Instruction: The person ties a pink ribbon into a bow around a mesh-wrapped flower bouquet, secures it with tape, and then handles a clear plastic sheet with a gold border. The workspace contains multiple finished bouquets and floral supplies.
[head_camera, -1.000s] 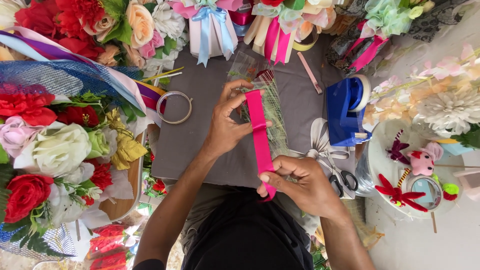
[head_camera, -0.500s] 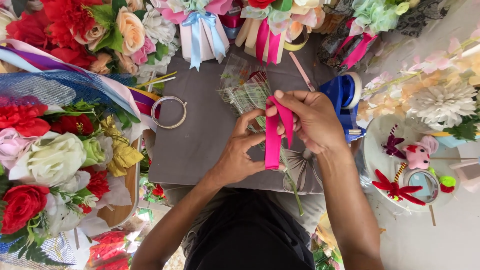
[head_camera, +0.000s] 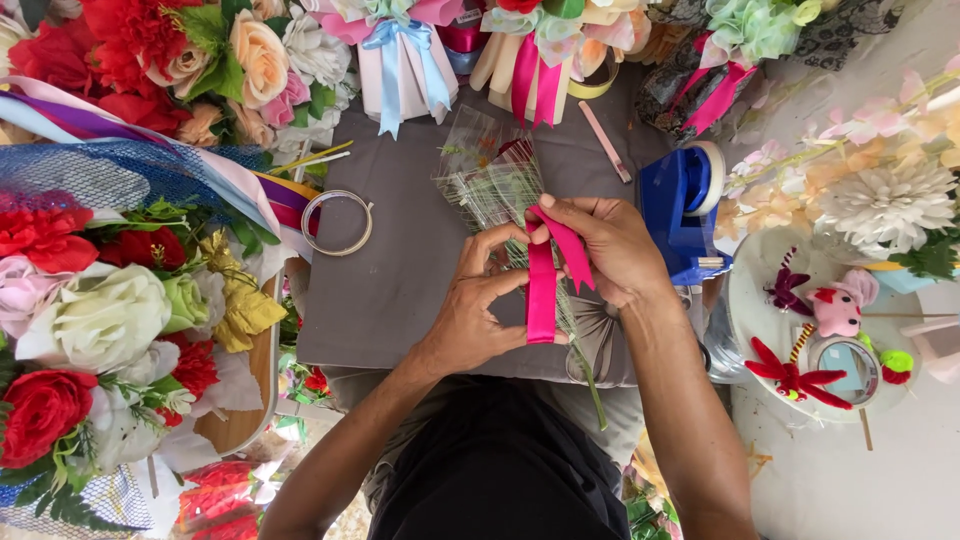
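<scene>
- Both hands sit lower and more to the centre of the head view than half a second ago; a second ago they were apart, stretching the ribbon out straight, and now they are close together over the grey cloth.
- Right hand (head_camera: 610, 245) has come down from its raised spot near the tape dispenser; its fingers are curled shut, pinching the folded top of the pink ribbon (head_camera: 542, 290).
- Left hand (head_camera: 475, 310) stays just below and to the left of the right one; thumb and forefinger are closed on the ribbon's upper part, the other fingers loosely bent beneath.
- Ribbon shape has changed: a second ago it was one straight strip, half a second ago a narrow loop, and now it is folded over, with one long tail hanging straight down and a shorter tail slanting off to the right across the right hand.
- Beneath the hands lies a clear wrapped sprig of thin green stems (head_camera: 490, 180), on the grey cloth (head_camera: 400, 280); its stalk ends show below the ribbon toward the person's lap.
- Unmoved since before: the blue tape dispenser (head_camera: 680, 215) just right of the right hand, the metal ring (head_camera: 338, 222) well to the left, and the artificial flowers (head_camera: 90, 300) along the left edge.
</scene>
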